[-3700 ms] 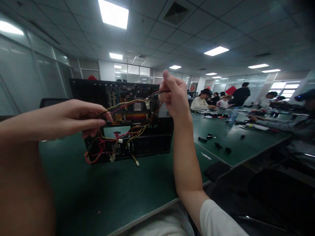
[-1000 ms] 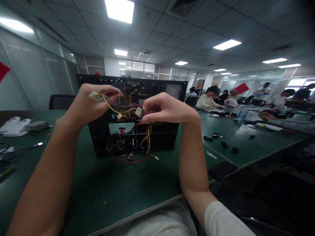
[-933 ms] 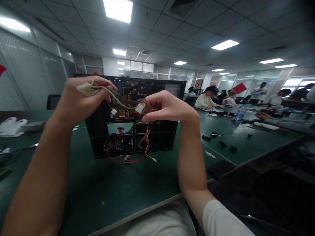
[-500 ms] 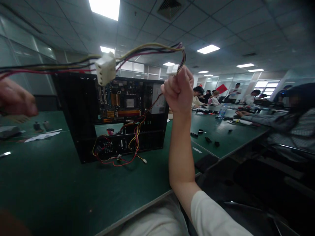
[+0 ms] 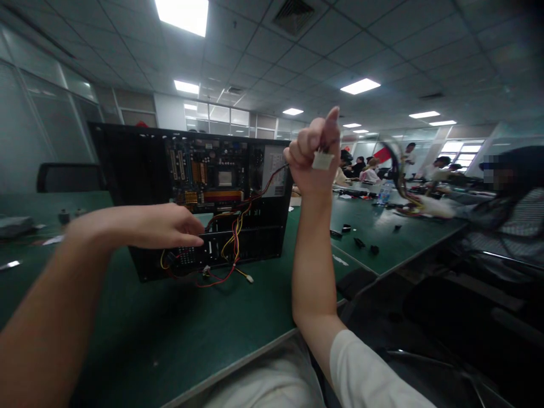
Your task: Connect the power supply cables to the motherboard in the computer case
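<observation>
An open computer case (image 5: 153,263) stands on the green table in front of me, its motherboard (image 5: 225,195) facing me. My right hand (image 5: 315,139) is raised at its right edge, closed around a power cable; a white connector (image 5: 323,160) shows under the thumb. The cable's loose end (image 5: 425,205) swings to the right, blurred, with a pale connector. My left hand (image 5: 168,225) lies across the lower part of the case, thumb and fingers curled at the drive bay wires. What those fingertips hold is hidden. Red and yellow wires (image 5: 235,243) hang from the case, one ending in a small white plug (image 5: 250,279).
Small black parts (image 5: 359,242) lie on the table to the right, with a water bottle (image 5: 385,194) farther back. A person (image 5: 510,192) sits at the right; others work behind. A grey box (image 5: 16,226) is at the left. A chair back (image 5: 70,177) stands behind the table.
My left hand has moved right, from the left edge to the case's lower bay. The cable stretched leftward now swings at the right, while my right hand keeps hold and has turned.
</observation>
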Demonstrator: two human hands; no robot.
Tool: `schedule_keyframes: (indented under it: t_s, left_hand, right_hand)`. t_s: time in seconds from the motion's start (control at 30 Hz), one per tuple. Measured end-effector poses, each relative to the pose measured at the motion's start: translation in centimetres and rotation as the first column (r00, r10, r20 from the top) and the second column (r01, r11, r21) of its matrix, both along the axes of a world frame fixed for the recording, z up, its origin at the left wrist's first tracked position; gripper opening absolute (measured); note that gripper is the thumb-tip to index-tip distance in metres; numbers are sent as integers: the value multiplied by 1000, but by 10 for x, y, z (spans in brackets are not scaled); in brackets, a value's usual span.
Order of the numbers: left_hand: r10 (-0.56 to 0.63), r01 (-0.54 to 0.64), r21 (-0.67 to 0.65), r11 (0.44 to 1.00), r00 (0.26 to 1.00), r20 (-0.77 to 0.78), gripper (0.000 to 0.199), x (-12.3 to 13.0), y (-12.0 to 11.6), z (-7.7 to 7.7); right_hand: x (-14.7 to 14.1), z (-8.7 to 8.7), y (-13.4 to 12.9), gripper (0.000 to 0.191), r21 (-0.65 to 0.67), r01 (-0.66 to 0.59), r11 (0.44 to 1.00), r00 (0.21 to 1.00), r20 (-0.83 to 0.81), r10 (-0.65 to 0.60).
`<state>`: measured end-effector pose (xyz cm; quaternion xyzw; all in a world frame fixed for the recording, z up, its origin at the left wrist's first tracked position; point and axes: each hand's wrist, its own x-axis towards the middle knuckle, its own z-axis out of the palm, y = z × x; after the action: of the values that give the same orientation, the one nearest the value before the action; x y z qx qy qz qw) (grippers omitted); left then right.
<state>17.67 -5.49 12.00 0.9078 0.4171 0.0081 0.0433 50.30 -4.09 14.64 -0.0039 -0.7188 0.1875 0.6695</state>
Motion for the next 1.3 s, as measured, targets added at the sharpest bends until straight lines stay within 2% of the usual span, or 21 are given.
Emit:
schedule_keyframes:
  t_s: [0.03,0.07,0.2,0.27,0.37,0.4,0.47,0.57,0.67,0.77,0.87,0.93,1.0,1.1,1.2,1.3]
  left_hand:
    - [-28,15,-138,990,995,-91,43,13,4,-7]
    - [-48,23,-203,979,992,-120,44,25,8,-15]
    - [-131,65,-282,957,967,-220,44,55,20,-40]
    - [-161,75,-320,944,954,-252,44,55,24,-42]
    - [-121,40,-346,938,969,-214,47,38,31,-34]
    - [-85,17,-331,943,977,-193,48,29,33,-30]
    - [-23,-29,-298,954,985,-170,48,10,38,-21]
    - [65,-104,-259,960,986,-156,53,-17,44,-10]
    - [215,-241,-133,961,960,-181,55,-32,49,-5]
    - [370,-373,27,927,905,-209,60,-30,53,-8]
    - [470,-465,87,881,836,-283,68,-11,54,-20]
    - [460,-460,79,884,831,-312,67,3,57,-29]
    - [400,-405,48,913,864,-305,64,10,61,-36]
    - [269,-295,-59,954,925,-268,64,7,69,-39]
    - [165,-188,-113,976,968,-189,55,-1,70,-33]
    - [159,-165,-37,986,979,-124,41,-4,61,-20]
  right_hand:
    - [0,-1,-1,67,-15,-8,1000,1000,24,8]
    - [1,-2,-2,66,-34,-11,999,999,37,12]
    - [2,-5,-4,66,-110,16,994,988,153,0]
    - [-1,-6,-6,66,-110,35,993,986,166,-16]
    - [-7,-8,-11,61,-64,31,997,1000,0,-31]
    - [-9,-9,-12,60,-61,37,997,999,-26,-39]
    - [-8,-11,-13,58,-78,61,995,998,36,-58]
    - [-2,-14,-8,55,-122,94,988,947,318,-50]
    - [2,-18,-1,54,-162,115,980,852,524,-14]
    - [0,-18,4,55,-156,90,984,828,560,14]
    - [-5,-17,7,55,-123,52,991,818,575,29]
    - [-7,-16,6,55,-113,53,992,813,582,23]
    - [-8,-16,3,55,-113,69,991,810,587,11]
    - [-8,-15,-3,55,-114,85,990,807,591,-2]
    - [-9,-15,-7,55,-116,88,989,807,590,-3]
    - [-9,-14,-9,55,-127,98,987,798,603,-1]
